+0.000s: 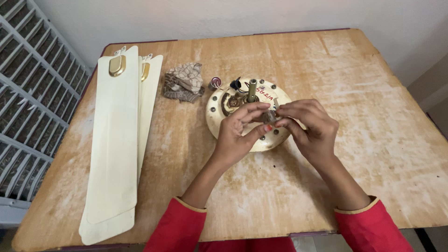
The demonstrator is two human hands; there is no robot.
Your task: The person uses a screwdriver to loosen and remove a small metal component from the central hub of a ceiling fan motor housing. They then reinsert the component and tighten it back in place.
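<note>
Worn wood makes up the tabletop (326, 93), scuffed pale in patches, set against a white wall with a grey grille at nine o'clock.

Near the centre, both hands meet over a round cream fan motor (219, 119). The left hand (238, 133) and the right hand (310, 126) each close their grip on a small dark part (269, 116), pinched between fingertips from both sides. That part sits right between the two grips, held just above the motor's face, toward its four o'clock side. What the part is exactly cannot be told; it is mostly hidden by the fingers.

A short brass-coloured shaft (252, 89) stands upright from the motor's middle, at twelve o'clock from the grips. Small screws dot the motor's rim.

Just beside the motor at ten o'clock lies a small round metal cap (215, 83). Further at ten o'clock sits a crumpled patterned cloth (184, 81). Well apart at nine o'clock, cream fan blades (116, 140) lie stacked lengthwise, gold-coloured fittings at their far ends.

Red sleeves (179, 226) cover both forearms at six o'clock.
</note>
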